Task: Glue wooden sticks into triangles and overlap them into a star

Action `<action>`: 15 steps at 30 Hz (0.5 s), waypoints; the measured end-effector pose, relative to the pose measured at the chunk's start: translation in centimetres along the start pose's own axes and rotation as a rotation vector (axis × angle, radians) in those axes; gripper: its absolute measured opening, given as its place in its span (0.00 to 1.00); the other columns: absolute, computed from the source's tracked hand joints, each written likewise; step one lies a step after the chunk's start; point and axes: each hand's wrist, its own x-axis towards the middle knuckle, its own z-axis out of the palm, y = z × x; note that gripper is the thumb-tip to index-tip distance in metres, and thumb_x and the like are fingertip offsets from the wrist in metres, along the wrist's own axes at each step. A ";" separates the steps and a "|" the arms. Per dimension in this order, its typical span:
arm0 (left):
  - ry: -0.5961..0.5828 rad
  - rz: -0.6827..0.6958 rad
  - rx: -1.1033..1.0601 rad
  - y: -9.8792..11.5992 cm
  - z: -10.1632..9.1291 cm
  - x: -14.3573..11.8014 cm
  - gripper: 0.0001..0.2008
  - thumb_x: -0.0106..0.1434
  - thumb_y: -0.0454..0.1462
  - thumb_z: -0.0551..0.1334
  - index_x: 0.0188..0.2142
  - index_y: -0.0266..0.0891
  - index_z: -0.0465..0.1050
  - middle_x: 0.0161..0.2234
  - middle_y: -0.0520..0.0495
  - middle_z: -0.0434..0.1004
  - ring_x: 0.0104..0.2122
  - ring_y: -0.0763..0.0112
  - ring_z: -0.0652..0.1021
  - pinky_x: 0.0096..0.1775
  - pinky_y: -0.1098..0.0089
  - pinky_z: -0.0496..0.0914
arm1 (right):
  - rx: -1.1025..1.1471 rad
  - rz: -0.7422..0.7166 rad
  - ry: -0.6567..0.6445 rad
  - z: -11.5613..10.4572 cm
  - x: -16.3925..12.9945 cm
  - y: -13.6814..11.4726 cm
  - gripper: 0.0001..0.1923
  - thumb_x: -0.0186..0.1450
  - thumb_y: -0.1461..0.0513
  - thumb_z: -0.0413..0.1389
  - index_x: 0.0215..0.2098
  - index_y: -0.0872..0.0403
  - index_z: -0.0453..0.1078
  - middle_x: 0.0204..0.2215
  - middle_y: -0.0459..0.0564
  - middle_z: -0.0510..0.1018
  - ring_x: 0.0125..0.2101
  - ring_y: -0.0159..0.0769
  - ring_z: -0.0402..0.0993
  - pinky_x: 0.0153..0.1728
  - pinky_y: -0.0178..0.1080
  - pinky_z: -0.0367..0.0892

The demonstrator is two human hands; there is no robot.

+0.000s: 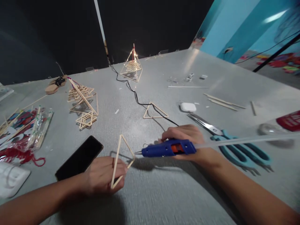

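My left hand (105,173) pinches a triangle of thin wooden sticks (116,161), held up at a tilt off the table. In my right hand (187,137) is a blue hot glue gun (167,148), its fingers wrapped round the grip. The nozzle points left and is at or very near the triangle's right corner; contact cannot be made out. A long clear glue stick (234,141) sticks out of the gun's back. Farther off, another wooden stick triangle (156,117) lies flat under the gun's black cord (134,92).
Teal-handled scissors (222,134) and a white earbud case (188,107) lie to the right, near loose sticks (223,101) and a bottle (288,122). A black phone (81,156) lies by my left hand. Stick pyramids (83,97) and a lit one (132,67) stand farther back.
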 end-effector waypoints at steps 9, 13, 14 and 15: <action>0.001 0.095 -0.022 0.3 -1.8 1.1 0.07 0.75 0.29 0.64 0.50 0.28 0.77 0.35 0.40 0.87 0.36 0.61 0.88 0.34 0.66 0.83 | 0.013 0.003 0.013 1.4 -1.8 0.7 0.15 0.82 0.49 0.46 0.45 0.46 0.69 0.26 0.42 0.80 0.21 0.33 0.75 0.24 0.40 0.65; 0.014 0.146 0.110 0.2 -1.5 0.6 0.03 0.74 0.31 0.67 0.44 0.30 0.81 0.37 0.43 0.89 0.35 0.66 0.88 0.37 0.68 0.85 | -0.013 0.065 -0.067 1.1 -2.0 0.1 0.08 0.81 0.57 0.49 0.46 0.44 0.69 0.26 0.42 0.80 0.21 0.35 0.76 0.25 0.42 0.65; 0.036 0.136 0.117 0.4 -1.3 0.4 0.03 0.74 0.31 0.67 0.43 0.31 0.81 0.38 0.45 0.89 0.36 0.67 0.88 0.37 0.68 0.85 | -0.016 0.094 -0.085 1.0 -2.0 -0.2 0.07 0.81 0.59 0.50 0.46 0.44 0.69 0.27 0.42 0.80 0.22 0.35 0.77 0.26 0.43 0.66; 0.068 0.105 0.115 0.5 -1.1 0.2 0.03 0.74 0.30 0.67 0.43 0.31 0.82 0.39 0.46 0.89 0.37 0.67 0.89 0.37 0.68 0.85 | -0.017 0.124 -0.099 0.9 -1.9 -0.4 0.06 0.80 0.60 0.50 0.47 0.43 0.69 0.27 0.41 0.81 0.23 0.36 0.78 0.26 0.43 0.67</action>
